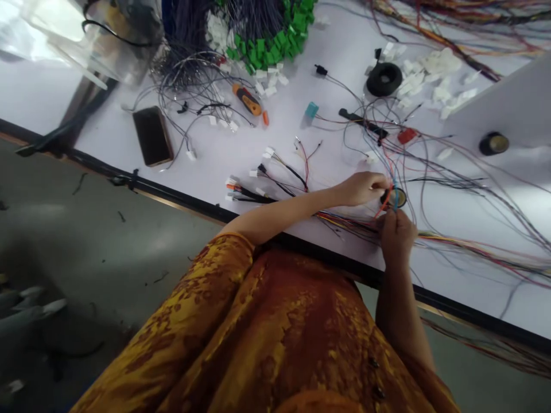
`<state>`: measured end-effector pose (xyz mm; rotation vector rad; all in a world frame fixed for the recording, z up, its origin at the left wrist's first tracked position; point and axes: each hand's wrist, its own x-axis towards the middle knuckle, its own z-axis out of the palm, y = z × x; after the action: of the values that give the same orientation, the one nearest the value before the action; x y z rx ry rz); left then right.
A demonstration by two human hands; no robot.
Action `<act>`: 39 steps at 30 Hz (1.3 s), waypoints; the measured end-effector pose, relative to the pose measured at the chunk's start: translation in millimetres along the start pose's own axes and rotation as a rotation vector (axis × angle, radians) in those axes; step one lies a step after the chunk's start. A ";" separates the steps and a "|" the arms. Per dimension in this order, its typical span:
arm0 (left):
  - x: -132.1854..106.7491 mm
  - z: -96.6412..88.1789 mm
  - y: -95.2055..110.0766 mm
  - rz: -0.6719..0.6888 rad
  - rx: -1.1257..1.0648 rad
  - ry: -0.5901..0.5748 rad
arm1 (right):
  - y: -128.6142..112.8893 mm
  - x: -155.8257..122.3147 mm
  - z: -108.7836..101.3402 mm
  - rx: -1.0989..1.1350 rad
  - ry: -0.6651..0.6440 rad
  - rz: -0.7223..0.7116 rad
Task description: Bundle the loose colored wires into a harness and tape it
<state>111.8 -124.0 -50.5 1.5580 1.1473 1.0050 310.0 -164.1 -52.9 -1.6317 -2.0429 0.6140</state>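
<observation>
Seen from the head camera, the left hand point(364, 189) and right hand point(396, 238) are together at the front edge of the desk point(193, 189), their fingers seemingly pinched on orange and blue wires point(391, 198) – these rise just beside a small dark ring point(398, 198) with a gold-coloured centre, probably a tape roll, though the fingers partly hide it. Holding the wires up this way seems to keep them apart from the long multicoloured wire bundle point(477, 258), which runs from just below the ring to the right. Left of the ring lie short wire harnesses point(267, 178) with white connectors, and further left a phone point(152, 136). Beyond the ring are a black tape roll point(384, 78), a red connector point(407, 136) and, further off, an orange-handled screwdriver point(247, 99) and a heap of green connectors point(271, 40) – no brand or writing is legible on any of them.
</observation>
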 end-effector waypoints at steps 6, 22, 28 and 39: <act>-66.1 -88.4 16.4 -0.043 0.073 0.119 | 3.5 1.9 3.7 0.017 0.012 0.009; -205.0 -200.9 -9.8 -0.404 0.749 0.272 | 7.4 3.1 4.7 0.043 -0.006 0.040; -206.6 -197.3 0.8 -0.461 0.426 0.385 | 6.7 1.8 0.5 0.058 -0.038 0.086; -205.4 -178.9 16.0 -0.417 0.074 0.476 | -54.9 10.5 -8.5 0.038 0.168 -0.251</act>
<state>-102.1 -288.7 -10.2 1.0856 1.7679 1.0791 270.4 -164.3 -12.5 -1.3284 -2.0541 0.4098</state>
